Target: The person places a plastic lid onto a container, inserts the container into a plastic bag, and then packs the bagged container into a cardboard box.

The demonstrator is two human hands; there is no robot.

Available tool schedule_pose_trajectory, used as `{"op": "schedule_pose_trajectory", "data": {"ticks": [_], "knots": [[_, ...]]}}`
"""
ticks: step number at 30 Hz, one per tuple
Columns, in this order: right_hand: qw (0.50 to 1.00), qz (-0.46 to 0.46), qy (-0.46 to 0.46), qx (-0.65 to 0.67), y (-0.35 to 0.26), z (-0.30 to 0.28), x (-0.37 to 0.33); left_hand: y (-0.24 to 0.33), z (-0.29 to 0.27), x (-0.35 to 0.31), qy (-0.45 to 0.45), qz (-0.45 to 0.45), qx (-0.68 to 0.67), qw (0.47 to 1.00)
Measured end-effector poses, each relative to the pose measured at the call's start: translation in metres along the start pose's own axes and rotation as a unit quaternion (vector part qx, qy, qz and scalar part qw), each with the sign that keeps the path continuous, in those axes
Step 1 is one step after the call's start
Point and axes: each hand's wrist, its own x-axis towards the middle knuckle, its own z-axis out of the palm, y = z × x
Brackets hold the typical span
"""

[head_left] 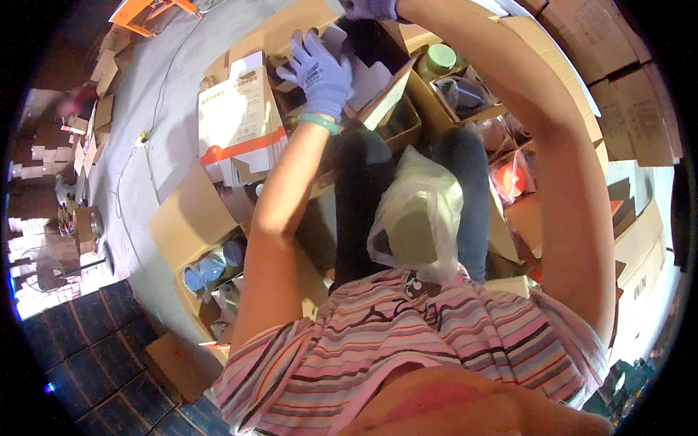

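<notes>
Left hand [320, 78], in ribbed lilac knit, spreads released fingers at the open box [369, 86], upper centre, dark inside, smooth mauve panels; right hand [369, 8] meets the top edge, its grasp impossible to tell; crinkled translucent bag [429, 185] mid-frame.

Strong light falls on the translucent white plastic bag [418, 207]; up and left of it, glare bleaches the flat white orange-banded cartons [234, 116]. Left of the bag, shadow dulls part of the brown cardboard flap [190, 212]. Farther left and lower, dark blue rectangular boxes [94, 338] sink into dimness. Far right of the bag, brown cardboard cartons [631, 112] bend toward the black fisheye rim.
</notes>
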Motion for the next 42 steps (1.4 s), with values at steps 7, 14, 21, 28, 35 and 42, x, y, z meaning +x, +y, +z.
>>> {"op": "schedule_pose_trajectory", "data": {"ticks": [7,14,21,28,35,42], "knots": [[0.997,0.061,-0.028,-0.033,0.06,0.022,0.0,0.032,-0.013,-0.027,-0.118,0.169,-0.198,0.958],[0.978,0.1,-0.119,0.137,0.029,-0.017,-0.029,0.019,-0.023,0.027,-0.294,0.264,0.0,0.919],[0.978,0.084,-0.057,0.185,0.057,0.018,-0.06,0.042,-0.023,0.005,-0.316,0.303,0.062,0.897],[0.983,0.055,-0.06,0.165,0.037,0.014,-0.07,0.029,-0.007,0.013,-0.469,0.178,0.03,0.865],[0.964,0.067,-0.016,0.256,0.026,0.004,-0.083,0.034,-0.01,-0.004,0.05,0.156,-0.182,0.97],[0.838,0.109,0.117,0.521,0.061,0.048,-0.083,0.024,0.016,0.009,-0.233,0.162,-0.158,0.946]]}}
